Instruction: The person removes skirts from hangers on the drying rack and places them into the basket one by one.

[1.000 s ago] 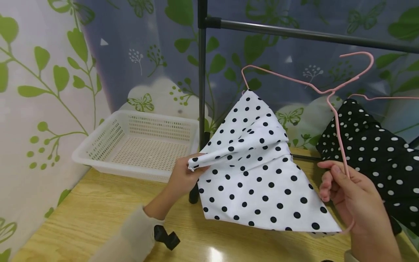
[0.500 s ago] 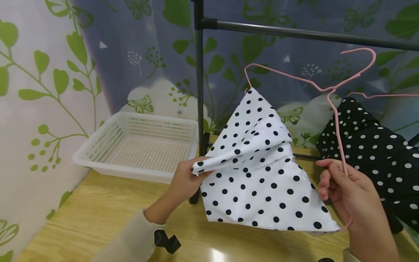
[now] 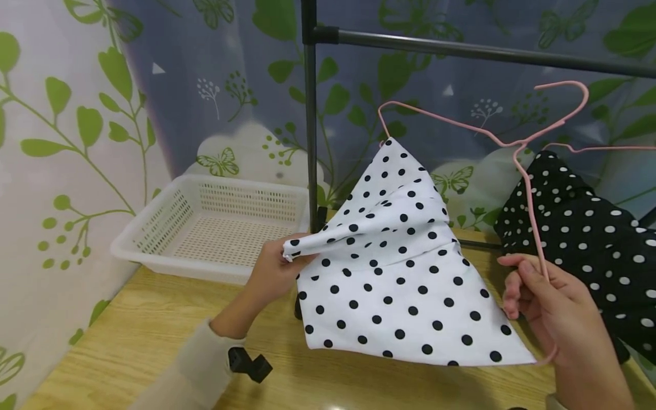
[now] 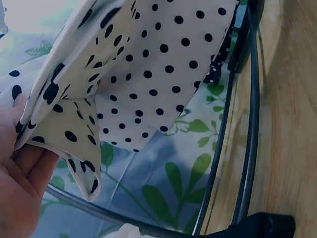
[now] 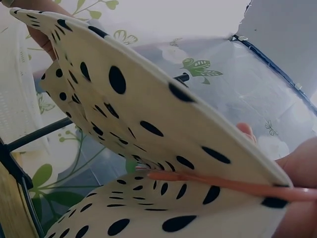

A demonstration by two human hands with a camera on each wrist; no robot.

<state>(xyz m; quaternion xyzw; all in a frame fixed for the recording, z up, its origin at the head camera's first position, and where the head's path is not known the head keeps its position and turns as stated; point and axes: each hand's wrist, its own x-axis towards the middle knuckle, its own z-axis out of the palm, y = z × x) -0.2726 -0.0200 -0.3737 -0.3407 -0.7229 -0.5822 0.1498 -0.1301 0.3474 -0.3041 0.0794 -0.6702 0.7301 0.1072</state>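
A white cloth garment with black polka dots (image 3: 389, 285) hangs over the lower part of a pink hanger (image 3: 531, 213). My left hand (image 3: 274, 269) pinches the garment's folded edge at its left side; the left wrist view shows fingers tucked under that edge (image 4: 44, 106). My right hand (image 3: 561, 313) grips the hanger's right arm between thumb and fingers, below the hook. Seen from the right wrist, a pink hanger bar (image 5: 233, 186) runs inside the spread cloth (image 5: 148, 106). The hanger's hook is free of the rail. Cloth hides most of the bottom bar.
A white plastic basket (image 3: 225, 228) stands at the left on the wooden table (image 3: 169, 324). Behind the garment rises a dark metal rack (image 3: 435, 48). A black garment with white dots (image 3: 594, 245) hangs on another pink hanger (image 3: 605, 149) at the right.
My left hand has drawn the white garment's edge leftward and slightly up, spreading the cloth wider. The right hand keeps its grip on the hanger, nearly still.
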